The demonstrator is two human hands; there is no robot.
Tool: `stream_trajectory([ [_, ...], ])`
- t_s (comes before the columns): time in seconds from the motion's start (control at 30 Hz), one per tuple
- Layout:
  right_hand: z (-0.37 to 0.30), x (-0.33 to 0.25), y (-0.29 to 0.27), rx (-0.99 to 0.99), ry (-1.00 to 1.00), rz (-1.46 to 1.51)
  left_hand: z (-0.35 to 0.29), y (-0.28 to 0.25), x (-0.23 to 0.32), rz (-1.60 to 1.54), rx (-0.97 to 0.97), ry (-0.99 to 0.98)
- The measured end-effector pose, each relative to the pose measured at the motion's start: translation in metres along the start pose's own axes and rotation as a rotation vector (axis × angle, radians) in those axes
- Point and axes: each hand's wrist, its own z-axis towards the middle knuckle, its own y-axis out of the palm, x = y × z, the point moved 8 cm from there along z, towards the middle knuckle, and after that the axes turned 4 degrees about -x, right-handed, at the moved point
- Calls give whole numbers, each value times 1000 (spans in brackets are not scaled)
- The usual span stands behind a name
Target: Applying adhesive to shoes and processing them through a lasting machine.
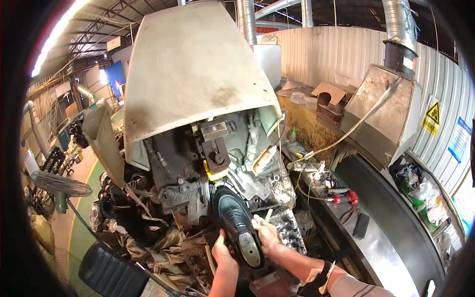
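A black shoe upper [231, 212] stretched over a shoe last [250, 250] lies in front of me, its toe pointing away into the machine. The last's pale top, with a small hole, shows in the shoe's opening. My left hand [223, 252] grips the shoe's left side near the heel. On the other side, my right hand [266, 233] is closed against it, partly hiding its edge. A short pale stick [268, 215] shows just beyond my right fingers; whether I hold it is unclear. The toe meets the greasy metal machine [215, 153] below a yellow part [215, 173].
A large beige hood [198, 69] covers the machine. To the right, a metal ledge [376, 247] beside a dark conveyor belt [391, 213] carries a red-handled tool [346, 198] and a black box [361, 225]. A black padded seat [111, 270] and piled dark shoes [126, 210] are at left.
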Motion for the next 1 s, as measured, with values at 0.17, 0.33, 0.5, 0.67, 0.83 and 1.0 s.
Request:
stream_trajectory([
  [0.17, 28, -3, 2, 45, -22, -78, 24, 11, 5, -4, 67, -6],
  [0.33, 45, 1, -2, 124, 10, -48, 45, 14, -1, -139, 85, -25],
  [0.5, 42, 6, 6, 77, 59, 6, 57, 1, -9, -225, 75, 3],
  [0.67, 55, 12, -1, 14, 30, 36, 62, -4, -5, -212, 100, 181],
  [0.83, 67, 17, -2, -94, -41, 80, 71, -9, -4, -95, 92, 294],
  [1.0, 73, 18, -3, -46, -56, 82, 75, -8, -1, -41, 76, 345],
])
